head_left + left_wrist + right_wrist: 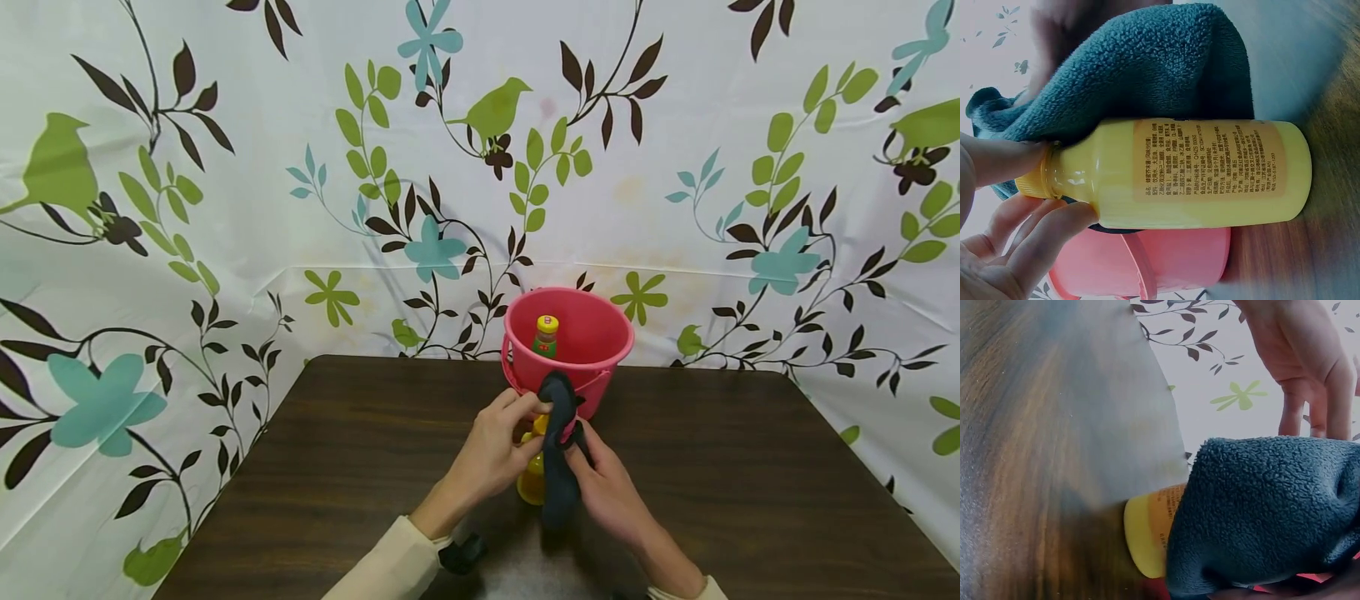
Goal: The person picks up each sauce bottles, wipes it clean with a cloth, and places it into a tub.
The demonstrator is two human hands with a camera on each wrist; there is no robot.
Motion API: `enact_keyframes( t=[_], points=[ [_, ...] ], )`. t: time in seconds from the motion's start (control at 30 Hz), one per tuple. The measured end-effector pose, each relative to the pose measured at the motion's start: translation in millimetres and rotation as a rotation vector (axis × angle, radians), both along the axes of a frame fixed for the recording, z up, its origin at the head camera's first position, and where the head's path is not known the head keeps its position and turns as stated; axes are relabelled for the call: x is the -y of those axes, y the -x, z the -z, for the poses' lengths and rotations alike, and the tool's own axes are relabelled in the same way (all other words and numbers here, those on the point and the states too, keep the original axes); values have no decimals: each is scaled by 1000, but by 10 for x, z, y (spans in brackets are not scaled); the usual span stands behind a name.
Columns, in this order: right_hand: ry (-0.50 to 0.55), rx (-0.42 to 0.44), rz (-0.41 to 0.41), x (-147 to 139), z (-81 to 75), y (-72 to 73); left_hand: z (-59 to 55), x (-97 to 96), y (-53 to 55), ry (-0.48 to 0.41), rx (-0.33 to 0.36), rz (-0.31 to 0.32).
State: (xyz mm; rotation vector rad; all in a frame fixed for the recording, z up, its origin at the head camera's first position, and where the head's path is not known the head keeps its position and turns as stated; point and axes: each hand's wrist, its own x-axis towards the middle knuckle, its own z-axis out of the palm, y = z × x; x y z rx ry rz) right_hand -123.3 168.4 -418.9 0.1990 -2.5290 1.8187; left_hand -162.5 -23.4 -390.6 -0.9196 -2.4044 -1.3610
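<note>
A yellow honey mustard bottle with an orange-yellow cap stands roughly upright in front of the bucket. I cannot tell whether its base touches the table. My left hand pinches the bottle's neck and cap between thumb and fingers. My right hand grips a dark blue-green fuzzy towel, which hangs down along the bottle's right side. In the right wrist view the towel hides most of the bottle, leaving its lower end visible. My right fingers are partly hidden by the towel.
Just behind my hands a pink bucket with a handle stands on the dark wooden table. Inside the bucket is a bottle with a yellow cap and green label. A patterned curtain hangs behind the table.
</note>
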Motion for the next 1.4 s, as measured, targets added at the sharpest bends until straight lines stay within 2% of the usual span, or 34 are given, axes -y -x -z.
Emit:
enact_keyframes(
  t=[0.23, 0.63, 0.9, 0.97, 1.0, 1.13, 1.2, 1.4],
  points=[
    [-32, 60, 35, -25, 98, 37, 4, 8, -10, 6, 21, 3],
    [-95, 80, 58, -95, 230, -14, 30, -5, -15, 5, 40, 5],
    [-264, 60, 48, -167, 367, -9, 28, -3, -18, 3, 32, -2],
    [-332, 30, 33, -263, 570, 81, 29, -5, -15, 5, 36, 0],
    [-342, 46, 26, -280, 586, 99, 31, -6, -12, 7, 38, 1],
    [-416, 96, 18, -274, 529, 100, 30, -7, -11, 11, 44, -1],
    [-432, 159, 26, -193, 322, 34, 28, -9, -10, 12, 44, -2],
    [-562, 195, 8, -181, 255, 46, 28, -17, -13, 8, 39, -3]
  ],
)
